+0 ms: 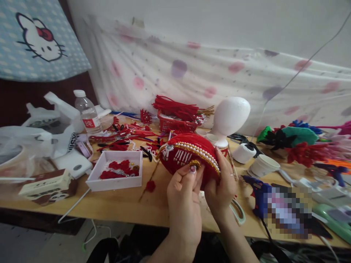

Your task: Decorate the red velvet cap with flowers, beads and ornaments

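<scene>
- Headpiece (181, 155), red, beaded: held above worktop (123, 210).
- Left hand (184, 193): thumb and finger pinching gold trim piece (195, 163).
- Right hand (222, 179): gripping headpiece's right side.

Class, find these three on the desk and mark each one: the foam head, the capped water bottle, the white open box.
Foam head (231, 115): head view, on its side.
Water bottle (89, 117): head view, mid-body.
White open box (116, 184): head view, front wall.

clear bottle (87, 115) with white cap, glue gun (257, 195), Hello Kitty cloth (41, 44), spotted curtain (164, 69) along wall
</scene>
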`<state>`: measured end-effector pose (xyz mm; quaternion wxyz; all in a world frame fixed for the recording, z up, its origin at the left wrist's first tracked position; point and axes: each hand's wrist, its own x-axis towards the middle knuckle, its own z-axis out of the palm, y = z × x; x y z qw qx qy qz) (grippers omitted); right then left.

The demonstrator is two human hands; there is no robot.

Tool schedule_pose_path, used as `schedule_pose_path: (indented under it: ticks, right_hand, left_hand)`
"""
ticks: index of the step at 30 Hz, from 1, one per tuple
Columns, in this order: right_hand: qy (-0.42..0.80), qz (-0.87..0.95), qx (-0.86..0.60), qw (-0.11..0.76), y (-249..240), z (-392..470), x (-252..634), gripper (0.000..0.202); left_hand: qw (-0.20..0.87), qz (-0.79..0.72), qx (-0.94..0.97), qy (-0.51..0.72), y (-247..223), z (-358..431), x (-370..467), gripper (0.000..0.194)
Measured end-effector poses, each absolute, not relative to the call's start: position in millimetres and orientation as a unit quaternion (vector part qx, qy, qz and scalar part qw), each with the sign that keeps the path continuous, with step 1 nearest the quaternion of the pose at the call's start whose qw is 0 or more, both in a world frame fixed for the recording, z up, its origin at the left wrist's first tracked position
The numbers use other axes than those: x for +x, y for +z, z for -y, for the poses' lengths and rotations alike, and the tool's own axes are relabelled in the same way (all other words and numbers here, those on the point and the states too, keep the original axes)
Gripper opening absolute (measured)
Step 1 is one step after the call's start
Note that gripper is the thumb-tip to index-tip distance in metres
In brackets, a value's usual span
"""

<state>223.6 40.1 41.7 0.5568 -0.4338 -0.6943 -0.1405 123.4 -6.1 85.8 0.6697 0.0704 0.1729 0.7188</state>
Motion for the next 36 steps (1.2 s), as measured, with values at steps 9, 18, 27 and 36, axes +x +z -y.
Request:
schedule_pose_path:
  ticks: [9, 18, 27, 36]
  right_hand:
    - [-0.185, 0.700, -0.413, 0.553, 25.8, -45.5, 225.1, 0.061]
    - [-0.205, 0.715, -0.380, 0.549, 24.2, -47.2, 225.9, 0.065]
    - [-0.218, 0.727, -0.357, 0.544, 20.8, -49.4, 227.8, 0.069]
    - [-0.226, 0.743, -0.319, 0.544, 22.8, -51.8, 230.0, 0.069]
  left_hand:
    - [0.678, -0.194, 0.053, 0.707, 77.0, 7.8, 125.7, 0.011]
    - [0.672, -0.204, 0.046, 0.710, 76.9, 10.4, 125.3, 0.009]
    - [0.655, -0.220, 0.059, 0.721, 75.2, 11.9, 120.5, 0.011]
    - [0.639, -0.232, 0.056, 0.731, 70.7, 11.5, 119.2, 0.010]
